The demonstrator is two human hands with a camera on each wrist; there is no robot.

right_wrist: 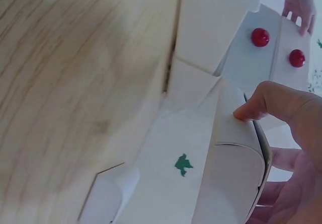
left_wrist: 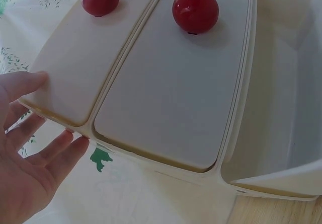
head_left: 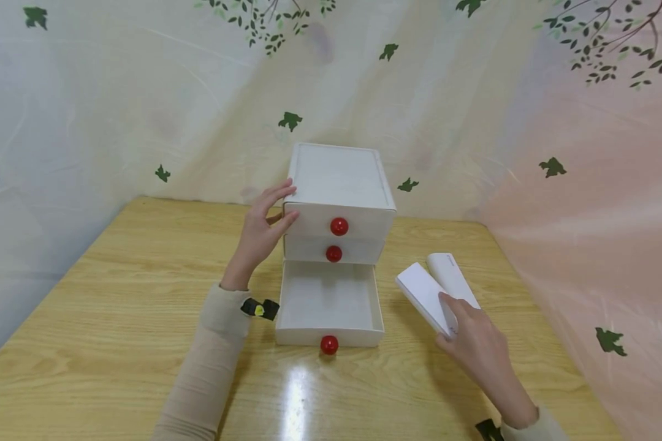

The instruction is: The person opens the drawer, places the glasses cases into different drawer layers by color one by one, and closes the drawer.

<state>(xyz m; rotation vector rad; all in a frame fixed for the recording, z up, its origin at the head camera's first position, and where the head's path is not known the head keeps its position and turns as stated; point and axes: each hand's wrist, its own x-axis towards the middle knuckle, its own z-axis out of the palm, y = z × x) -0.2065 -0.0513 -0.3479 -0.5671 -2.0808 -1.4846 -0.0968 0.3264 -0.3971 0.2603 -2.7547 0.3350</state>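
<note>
A white cabinet (head_left: pixel 336 174) with small drawers and red round knobs stands on the table. Its bottom drawer (head_left: pixel 331 294) is pulled out, with its inside bare; the two drawers above are closed. My left hand (head_left: pixel 259 236) touches the cabinet's upper left edge, thumb on the top drawer front (left_wrist: pixel 75 78) and fingers along the side. To the right, my right hand (head_left: pixel 477 343) grips a slim white box (head_left: pixel 422 294) between thumb and fingers, tilted above the table. What the box contains cannot be seen.
A second white, round-ended object (head_left: pixel 451 275) with small print lies on the wooden table (head_left: pixel 116 343) beyond the held box. A pale curtain (head_left: pixel 226 92) with green leaf prints hangs behind the table and along its right side.
</note>
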